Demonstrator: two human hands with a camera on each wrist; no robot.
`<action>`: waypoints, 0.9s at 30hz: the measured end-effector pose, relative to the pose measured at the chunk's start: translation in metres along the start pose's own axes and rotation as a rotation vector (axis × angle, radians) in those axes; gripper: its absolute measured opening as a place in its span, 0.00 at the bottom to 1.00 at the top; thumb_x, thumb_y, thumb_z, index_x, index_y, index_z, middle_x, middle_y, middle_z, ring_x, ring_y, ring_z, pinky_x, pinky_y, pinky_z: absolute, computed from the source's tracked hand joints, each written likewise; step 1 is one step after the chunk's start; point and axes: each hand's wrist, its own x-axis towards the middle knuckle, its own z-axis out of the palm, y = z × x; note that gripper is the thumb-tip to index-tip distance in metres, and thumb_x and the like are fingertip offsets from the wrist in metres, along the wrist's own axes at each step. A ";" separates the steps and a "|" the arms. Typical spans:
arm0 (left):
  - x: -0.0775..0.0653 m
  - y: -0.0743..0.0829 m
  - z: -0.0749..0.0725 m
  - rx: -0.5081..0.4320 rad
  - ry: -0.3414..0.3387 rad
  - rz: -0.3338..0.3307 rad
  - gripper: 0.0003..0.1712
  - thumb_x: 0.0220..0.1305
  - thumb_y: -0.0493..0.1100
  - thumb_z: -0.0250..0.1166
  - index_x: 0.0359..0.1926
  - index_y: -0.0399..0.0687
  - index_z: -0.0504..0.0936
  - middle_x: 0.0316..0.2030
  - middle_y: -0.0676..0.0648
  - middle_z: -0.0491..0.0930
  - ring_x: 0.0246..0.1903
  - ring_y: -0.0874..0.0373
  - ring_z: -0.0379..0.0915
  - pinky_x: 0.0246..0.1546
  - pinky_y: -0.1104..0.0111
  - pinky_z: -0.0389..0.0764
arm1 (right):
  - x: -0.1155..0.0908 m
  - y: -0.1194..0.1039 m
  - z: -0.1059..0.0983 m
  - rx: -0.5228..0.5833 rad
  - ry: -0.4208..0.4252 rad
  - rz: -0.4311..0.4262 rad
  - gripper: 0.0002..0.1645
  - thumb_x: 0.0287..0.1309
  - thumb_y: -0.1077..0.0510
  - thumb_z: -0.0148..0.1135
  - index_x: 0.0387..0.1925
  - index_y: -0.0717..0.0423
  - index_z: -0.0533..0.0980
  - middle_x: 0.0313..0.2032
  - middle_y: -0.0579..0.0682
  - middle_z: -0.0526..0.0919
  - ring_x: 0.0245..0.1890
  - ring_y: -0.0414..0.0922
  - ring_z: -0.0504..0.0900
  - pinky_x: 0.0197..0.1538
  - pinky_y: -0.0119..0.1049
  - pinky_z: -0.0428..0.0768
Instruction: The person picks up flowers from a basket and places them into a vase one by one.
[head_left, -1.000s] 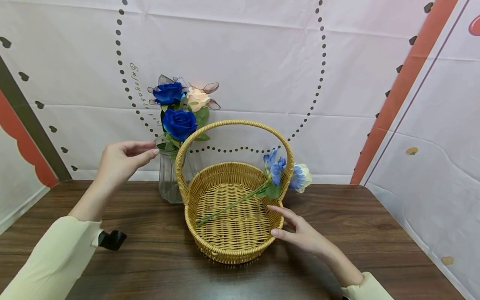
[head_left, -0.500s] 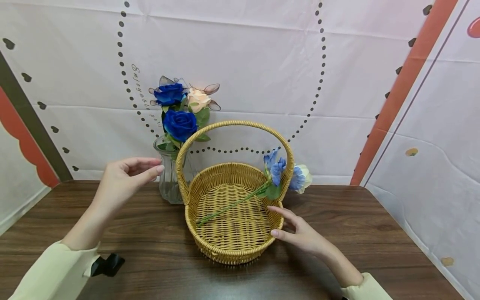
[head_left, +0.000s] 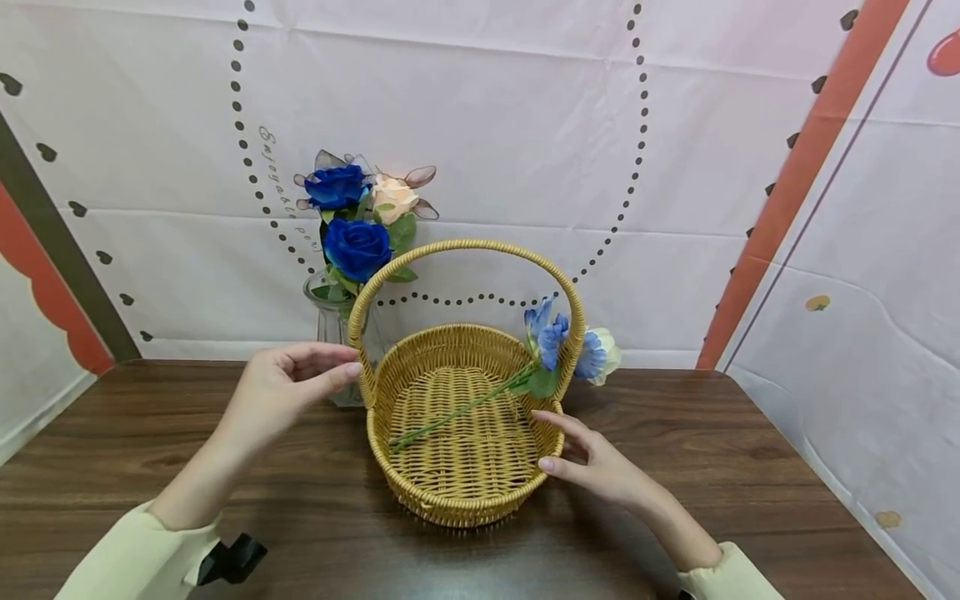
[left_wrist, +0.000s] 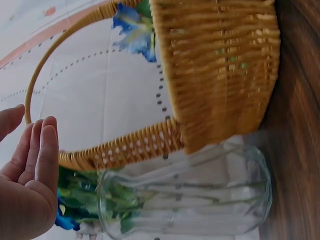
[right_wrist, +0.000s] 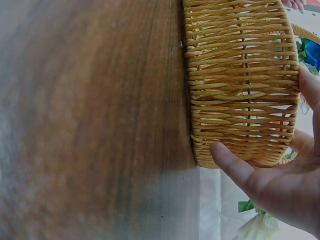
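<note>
"Head view?"
"The basket (head_left: 457,512) sits on the bench (head_left: 337,533), between the left grip (head_left: 277,390) and the right grip (head_left: 606,473). Left: beside the handle (head_left: 465,245), thumb and fingers apart. Right: spread on the rim (head_left: 465,503), not clamped. The flowers (head_left: 547,342) lie partly inside, blooms beyond the right grip; vase (head_left: 330,323) and roses (head_left: 358,250) stand beyond the left."
"Left wrist?"
"Thumb away from fingers, by the handle. Whether they touch it, I can't tell."
"Right wrist?"
"One finger lies along the basket's wall (right_wrist: 240,90)."
"Which step?"
"Steadying the basket, I'd judge. The next move seems to call for left fingers settling on the handle, flowers undisturbed."
</note>
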 end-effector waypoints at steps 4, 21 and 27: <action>0.000 0.001 0.010 -0.028 -0.034 -0.004 0.19 0.56 0.49 0.65 0.43 0.39 0.81 0.35 0.50 0.83 0.33 0.62 0.78 0.32 0.70 0.79 | 0.001 0.001 -0.001 -0.003 0.002 -0.005 0.35 0.60 0.57 0.56 0.65 0.64 0.57 0.63 0.66 0.58 0.60 0.63 0.62 0.57 0.50 0.65; 0.010 -0.008 0.053 -0.097 -0.125 0.045 0.15 0.53 0.43 0.68 0.41 0.40 0.82 0.36 0.46 0.83 0.33 0.59 0.78 0.33 0.71 0.78 | 0.000 0.000 0.000 0.010 0.001 -0.004 0.35 0.60 0.57 0.56 0.65 0.62 0.56 0.64 0.66 0.57 0.60 0.64 0.61 0.58 0.56 0.62; 0.013 -0.014 0.065 -0.089 -0.160 0.051 0.17 0.54 0.45 0.67 0.42 0.40 0.81 0.35 0.46 0.82 0.34 0.58 0.77 0.32 0.71 0.77 | 0.000 0.000 0.000 0.007 0.001 -0.008 0.35 0.60 0.57 0.56 0.65 0.63 0.56 0.64 0.66 0.57 0.60 0.64 0.61 0.58 0.55 0.62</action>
